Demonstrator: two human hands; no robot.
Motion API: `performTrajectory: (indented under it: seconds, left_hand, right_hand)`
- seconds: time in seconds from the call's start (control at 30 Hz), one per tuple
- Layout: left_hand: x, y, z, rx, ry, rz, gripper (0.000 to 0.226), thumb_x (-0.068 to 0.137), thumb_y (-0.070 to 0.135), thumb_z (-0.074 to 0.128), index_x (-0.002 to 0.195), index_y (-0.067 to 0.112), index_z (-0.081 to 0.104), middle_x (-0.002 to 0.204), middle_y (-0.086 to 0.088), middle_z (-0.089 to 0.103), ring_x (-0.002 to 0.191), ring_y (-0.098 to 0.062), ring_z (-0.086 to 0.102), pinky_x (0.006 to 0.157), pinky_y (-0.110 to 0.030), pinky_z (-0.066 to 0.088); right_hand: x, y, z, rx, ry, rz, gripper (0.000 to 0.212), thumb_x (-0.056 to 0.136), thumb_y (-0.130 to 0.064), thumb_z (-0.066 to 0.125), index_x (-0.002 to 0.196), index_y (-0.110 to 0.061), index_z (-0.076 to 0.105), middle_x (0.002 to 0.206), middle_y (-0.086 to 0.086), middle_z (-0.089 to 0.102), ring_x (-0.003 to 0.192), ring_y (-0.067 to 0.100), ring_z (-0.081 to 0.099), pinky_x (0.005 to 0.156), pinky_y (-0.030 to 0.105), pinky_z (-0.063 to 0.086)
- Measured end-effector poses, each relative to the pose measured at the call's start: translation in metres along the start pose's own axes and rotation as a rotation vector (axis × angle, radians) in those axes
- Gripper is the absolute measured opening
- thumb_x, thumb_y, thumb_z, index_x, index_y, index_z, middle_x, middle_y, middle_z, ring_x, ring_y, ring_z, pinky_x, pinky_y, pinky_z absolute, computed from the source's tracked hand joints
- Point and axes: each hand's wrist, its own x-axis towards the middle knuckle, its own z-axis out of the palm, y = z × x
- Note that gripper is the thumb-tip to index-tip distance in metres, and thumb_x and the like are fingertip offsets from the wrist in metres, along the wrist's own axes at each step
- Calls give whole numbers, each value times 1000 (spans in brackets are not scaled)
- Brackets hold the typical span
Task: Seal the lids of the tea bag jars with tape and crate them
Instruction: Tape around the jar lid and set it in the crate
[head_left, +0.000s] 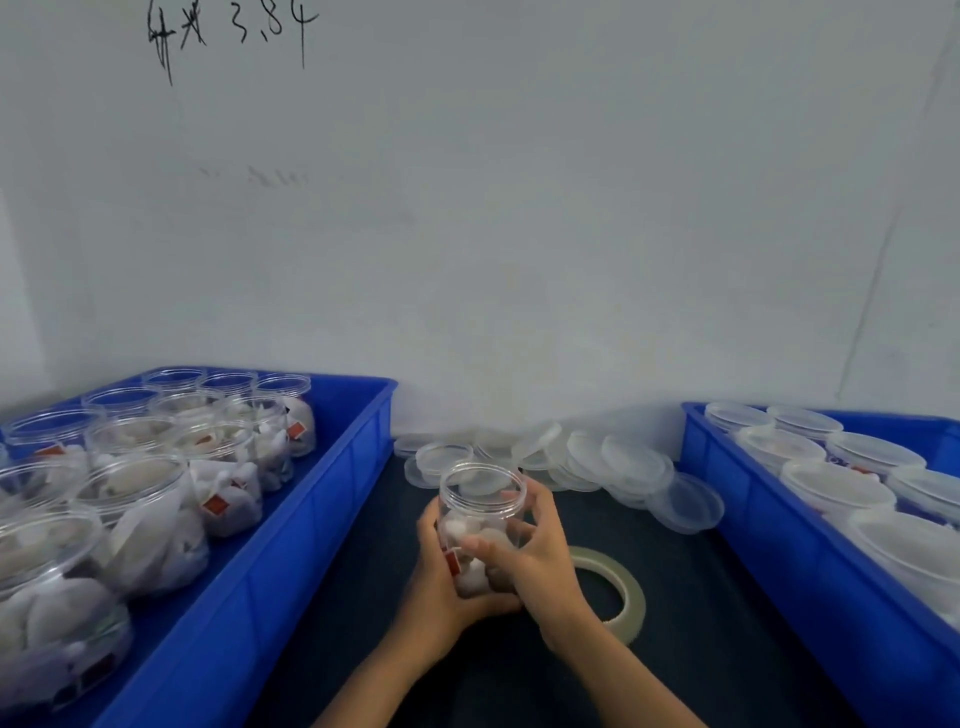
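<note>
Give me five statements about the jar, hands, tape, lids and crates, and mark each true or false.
1. Both hands hold the jar. True: the left hand and right hand wrap around it.
2. The held jar has its lid on. False: its mouth is open, no lid.
3. The tape roll lies flat on the dark mat, by the right hand. True.
4. The loose lids are piled in the left crate. False: they lie on the mat between the crates, by the wall; the left crate holds open jars of tea bags.
5. The jars in the right crate are lidless. False: they have lids on.
</note>
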Motion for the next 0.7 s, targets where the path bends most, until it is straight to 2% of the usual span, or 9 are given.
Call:
performTrajectory:
  seconds: [0.1,0.2,0.27,0.33,0.37,0.43,0.5,0.57,0.7]
  left_hand:
    - [8,-2,2,79,97,-8,122,51,35,93,139,44,9,130,17,45,111,-2,54,89,-27,53]
    - [8,-9,-1,-7,130,-3,116,46,30,94,135,48,21,126,15,55,106,1,59,86,-23,53]
    - [6,-13,-5,-58,167,8,116,45,28,95,131,58,24,125,18,55,108,4,57,86,-19,49]
    - [4,-12,-7,-13,215,44,117,46,33,95,133,62,22,127,19,51,113,0,54,93,-25,48]
    - [3,-11,-9,37,233,59,119,47,35,94,134,64,19,128,19,49,114,-3,53,96,-30,48]
    - [2,-11,-12,67,269,72,120,47,37,94,133,67,16,129,18,48,116,-5,52,99,-36,48]
    - [3,-11,-15,27,301,52,121,46,37,93,131,70,13,130,15,48,117,-6,51,100,-40,47]
    - [3,-11,-16,40,319,41,121,46,36,92,125,76,10,128,13,48,116,-7,50,100,-40,47]
    - [5,-12,-16,96,332,67,115,48,40,89,124,76,11,119,11,52,110,-8,52,95,-37,47]
  right_hand:
    - [5,3,1,-32,-63,-11,77,71,-7,83,131,-27,39,122,5,61,104,11,66,85,32,57]
    - [15,5,-6,52,-129,66,55,85,-35,70,130,-27,41,121,5,61,104,15,67,80,30,57]
    - [32,12,-15,20,0,93,38,93,-41,54,124,-21,48,115,4,62,104,17,66,78,27,55]
    - [56,23,-24,-113,166,92,28,93,-24,59,119,-16,50,116,6,59,114,24,59,89,33,51]
    - [67,28,-26,-196,200,90,33,91,-15,64,120,-16,49,120,7,56,118,26,55,94,35,48]
    - [90,37,-27,-374,204,96,50,85,-9,71,128,-14,44,131,8,50,126,25,47,102,36,43]
    - [109,44,-21,-564,197,113,65,82,-12,74,136,-13,38,140,9,40,132,27,38,107,40,38]
    - [124,49,-13,-716,190,139,71,83,-16,73,140,-14,31,146,12,31,134,32,30,109,46,32]
    - [139,59,6,-850,214,205,79,82,-26,70,143,-17,21,148,13,26,134,34,26,107,48,28]
